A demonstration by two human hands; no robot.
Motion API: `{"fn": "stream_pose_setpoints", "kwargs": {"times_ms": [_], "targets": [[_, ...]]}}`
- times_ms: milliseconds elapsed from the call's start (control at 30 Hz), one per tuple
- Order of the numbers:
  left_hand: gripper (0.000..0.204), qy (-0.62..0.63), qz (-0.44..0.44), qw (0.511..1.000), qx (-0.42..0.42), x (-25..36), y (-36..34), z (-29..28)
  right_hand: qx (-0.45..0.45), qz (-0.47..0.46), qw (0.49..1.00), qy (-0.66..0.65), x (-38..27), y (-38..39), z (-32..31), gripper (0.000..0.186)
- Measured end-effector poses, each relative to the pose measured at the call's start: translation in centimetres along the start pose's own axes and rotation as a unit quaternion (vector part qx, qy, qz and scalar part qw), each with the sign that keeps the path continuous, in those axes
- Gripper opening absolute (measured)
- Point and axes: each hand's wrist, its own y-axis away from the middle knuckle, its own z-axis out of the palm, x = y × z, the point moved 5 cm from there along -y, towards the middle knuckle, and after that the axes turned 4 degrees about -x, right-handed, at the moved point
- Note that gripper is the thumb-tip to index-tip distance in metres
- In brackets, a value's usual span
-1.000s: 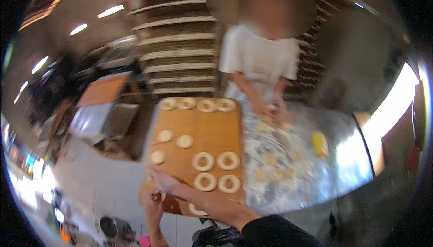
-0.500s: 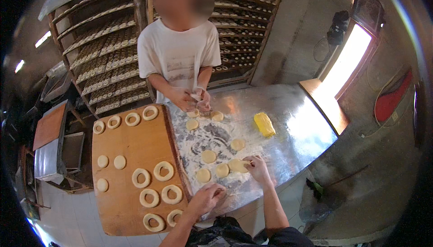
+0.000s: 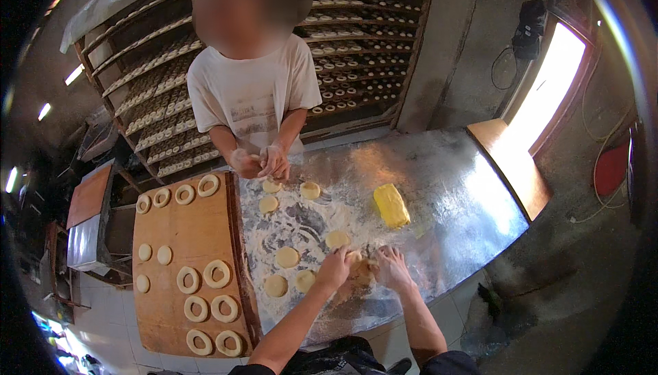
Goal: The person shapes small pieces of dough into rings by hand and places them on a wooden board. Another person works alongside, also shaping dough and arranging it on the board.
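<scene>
My left hand [image 3: 335, 269] and my right hand [image 3: 392, 269] are closed on a piece of pale dough [image 3: 360, 262] at the near part of the floured steel table [image 3: 459, 217]. Round dough discs [image 3: 287, 257] lie to their left and beyond them, and a yellow block [image 3: 391, 205] sits farther back to the right. At the left, a wooden board [image 3: 164, 306] holds several dough rings [image 3: 216, 273] and a few plain rounds [image 3: 144, 251].
A co-worker [image 3: 250, 94] in a white T-shirt stands across the table, hands [image 3: 264, 162] together over it. Racks [image 3: 356, 53] of small shaped dough fill the back wall. A side table [image 3: 92, 203] stands at left, a bright opening [image 3: 545, 87] at right.
The view has swung right from the board to the steel table. My hands moved off the board onto the table; my left hand has moved right to join my right hand at the dough.
</scene>
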Motion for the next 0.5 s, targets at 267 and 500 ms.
{"fn": "stream_pose_setpoints", "kwargs": {"times_ms": [267, 500], "targets": [[0.024, -0.092, 0.027, 0.989, 0.109, 2.2, 4.5, -1.7, -0.023, 0.092, 0.812, -0.576, -0.1, 0.9, -1.6, 0.031], [0.037, 0.274, -0.098, 0.957, -0.011, 3.5, 6.6, -2.9, -0.07, -0.012, 0.803, -0.592, -4.4, 0.4, -4.9, 0.05]]}}
